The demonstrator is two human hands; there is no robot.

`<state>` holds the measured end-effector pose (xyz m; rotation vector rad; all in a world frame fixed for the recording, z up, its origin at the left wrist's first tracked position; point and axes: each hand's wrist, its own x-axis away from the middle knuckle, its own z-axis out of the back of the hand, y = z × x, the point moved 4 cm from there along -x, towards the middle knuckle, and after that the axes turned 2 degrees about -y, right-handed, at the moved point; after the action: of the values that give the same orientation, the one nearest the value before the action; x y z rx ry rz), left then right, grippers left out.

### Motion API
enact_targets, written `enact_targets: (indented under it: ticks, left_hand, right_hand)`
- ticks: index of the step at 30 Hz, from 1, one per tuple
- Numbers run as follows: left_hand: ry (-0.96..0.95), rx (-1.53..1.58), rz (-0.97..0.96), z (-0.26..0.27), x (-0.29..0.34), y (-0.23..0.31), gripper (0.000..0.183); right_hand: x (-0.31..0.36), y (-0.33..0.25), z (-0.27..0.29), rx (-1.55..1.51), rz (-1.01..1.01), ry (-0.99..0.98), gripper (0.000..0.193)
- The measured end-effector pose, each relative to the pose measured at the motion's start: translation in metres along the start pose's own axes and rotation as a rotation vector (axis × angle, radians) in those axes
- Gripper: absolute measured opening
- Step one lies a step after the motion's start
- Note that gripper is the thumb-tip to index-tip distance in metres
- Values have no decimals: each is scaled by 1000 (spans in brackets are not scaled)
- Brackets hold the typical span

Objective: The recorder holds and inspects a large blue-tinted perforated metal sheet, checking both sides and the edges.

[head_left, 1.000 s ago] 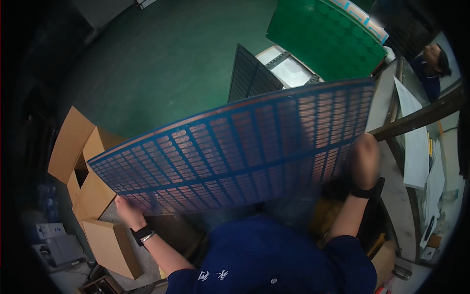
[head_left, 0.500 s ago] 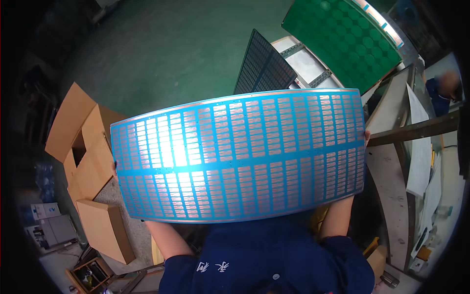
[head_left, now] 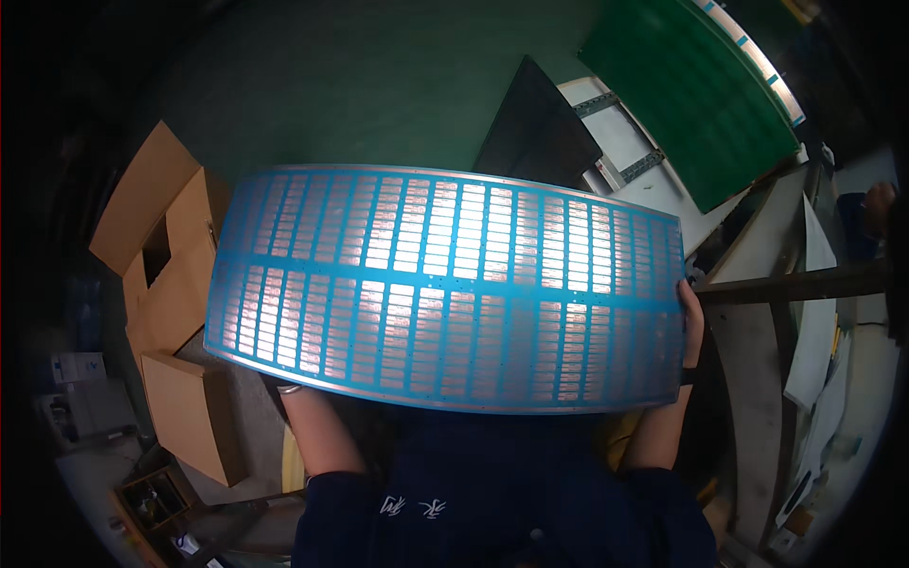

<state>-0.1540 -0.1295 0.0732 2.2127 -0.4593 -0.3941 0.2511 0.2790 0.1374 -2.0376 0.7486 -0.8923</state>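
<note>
A large circuit board panel (head_left: 445, 289), blue with rows of shiny copper-coloured pads, is held up in front of my body between both hands. Along its right edge, my right hand (head_left: 693, 320) is closed, with the fingers on the rim. My left forearm (head_left: 322, 435) runs up behind the lower left part of the panel. The left hand itself is hidden there, at the left end that it supports. Bright light glares off the pads across the middle.
At left stand an opened cardboard box (head_left: 170, 256) and a closed carton (head_left: 194, 417). Beyond the panel, a dark board (head_left: 540, 128) leans by a white rack (head_left: 615, 137) with a green panel (head_left: 691, 99). A dark bar (head_left: 786, 289) juts in at right, near a blurred person (head_left: 876, 213).
The panel has tilted: its left end rose and its right end dropped, and the glare shifted rightward. More of my right hand shows; the left fingertips have gone out of sight.
</note>
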Motion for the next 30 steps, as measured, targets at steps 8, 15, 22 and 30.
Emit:
enact_targets:
  ticks: [8, 15, 22, 30]
  left_hand:
    - [125, 515, 109, -153, 26, -40, 51]
    - [136, 164, 234, -153, 37, -46, 42]
    - [163, 51, 332, -124, 36, -32, 40]
    - [119, 101, 400, -109, 31, -32, 40]
  right_hand:
    - [-13, 55, -81, -174, 135, -208, 30]
    - [6, 81, -110, -176, -107, -360, 33]
    - [-10, 61, -81, 288, 35, -288, 28]
    - [0, 68, -82, 480, 19, -322, 21]
